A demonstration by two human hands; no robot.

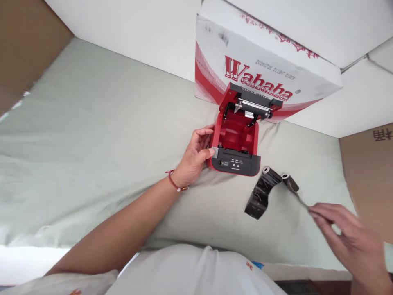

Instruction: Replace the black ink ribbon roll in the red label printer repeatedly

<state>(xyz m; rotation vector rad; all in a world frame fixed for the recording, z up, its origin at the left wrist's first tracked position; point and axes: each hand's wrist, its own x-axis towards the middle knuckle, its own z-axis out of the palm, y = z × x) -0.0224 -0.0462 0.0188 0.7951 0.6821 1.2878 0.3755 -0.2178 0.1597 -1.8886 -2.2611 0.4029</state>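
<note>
Red-and-black device (pixel 236 163) sits on the cloth-covered desk (pixel 116 135), its lid (pixel 230 98) raised toward 12 o'clock and the red bay (pixel 235 135) exposed. Wahaha carton (pixel 215 53) stands upright just behind, at 1 o'clock; lid-to-carton contact cannot be confirmed. Left hand (pixel 193 157) at 8 o'clock of the device: thumb on the grey front corner, other fingers curled in against the side, so the near edge is clasped. Right hand (pixel 353 233) well out at 4 o'clock, motion-blurred; thumb and forefinger pinch the end of a thin strip (pixel 303 202), apparently film, that reaches the smaller roll (pixel 292 183). Larger roll (pixel 272 176) lies beside it, with dark film (pixel 258 200) trailing toward 5 o'clock of the device. Risks (judged): a quick or off-axis pull could drag or spin the light rolls, unwinding more film; slack film may crease, twist or pick up lint from the cloth. Uneven tension could tear the strip. Left thumb slipping inward while the lid drops might get nipped. Pushing the device back could jam its lid against the carton.
</note>
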